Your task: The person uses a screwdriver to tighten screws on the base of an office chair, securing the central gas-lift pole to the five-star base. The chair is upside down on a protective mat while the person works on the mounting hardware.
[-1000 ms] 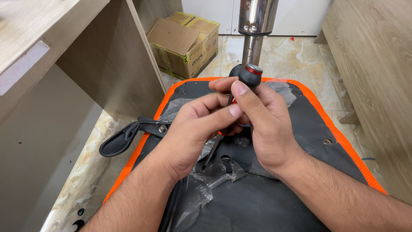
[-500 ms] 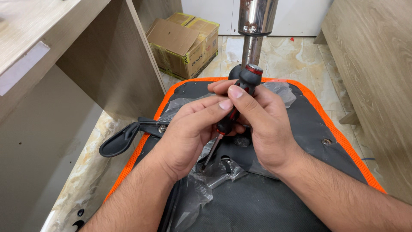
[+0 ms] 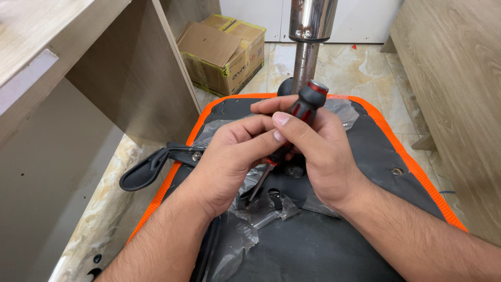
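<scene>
My right hand (image 3: 318, 156) grips the black and red handle of a screwdriver (image 3: 305, 104), which slants down to the left. Its metal shaft (image 3: 257, 185) points at a metal bracket wrapped in clear plastic (image 3: 263, 211). My left hand (image 3: 229, 156) pinches the screwdriver where handle and shaft meet. Both hands are over the black underside of a chair seat with an orange edge (image 3: 407, 156). A black armrest piece (image 3: 148, 169) sticks out at the seat's left side.
A chrome column (image 3: 308, 36) rises behind the seat. A cardboard box (image 3: 222, 47) stands on the tiled floor at the back. A wooden desk panel (image 3: 135, 78) is at the left and a wooden board (image 3: 459, 89) at the right.
The screwdriver handle has come up and tilted further away from me, and both hands have shifted slightly on it. The seat has stayed in place.
</scene>
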